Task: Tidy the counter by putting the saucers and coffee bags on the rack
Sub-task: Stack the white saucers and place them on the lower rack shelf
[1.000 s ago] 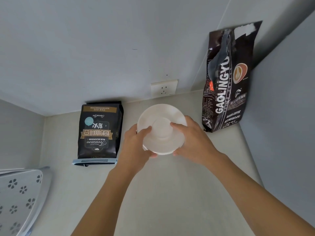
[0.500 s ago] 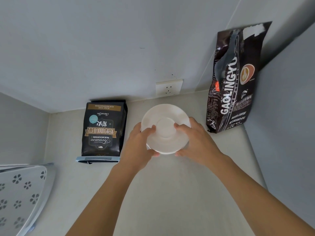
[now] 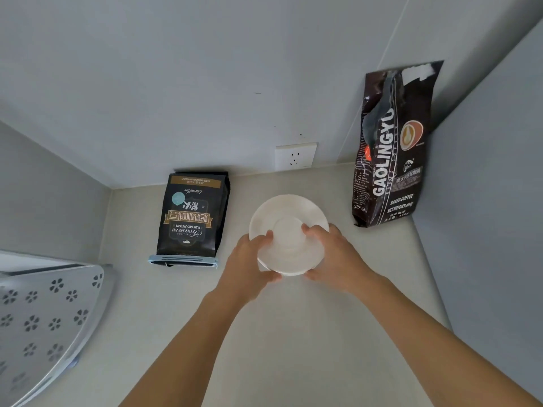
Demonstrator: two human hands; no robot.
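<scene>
I have both hands, left (image 3: 249,261) and right (image 3: 335,257), with fingers clamped on the saucers (image 3: 289,233) above mid-counter (image 3: 293,333), and the rack (image 3: 50,312) lies well off to my left, nearer the left hand.

One head-worn camera looks steeply down, close over the counter (image 3: 293,333) corner.

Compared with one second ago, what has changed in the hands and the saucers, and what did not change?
Little has changed. The left hand and right hand still grip the white saucers from both sides, thumbs on top, just over the counter; nothing was released. The view shifted slightly. The flat coffee bag, the standing bag and the rack stayed in place.
</scene>
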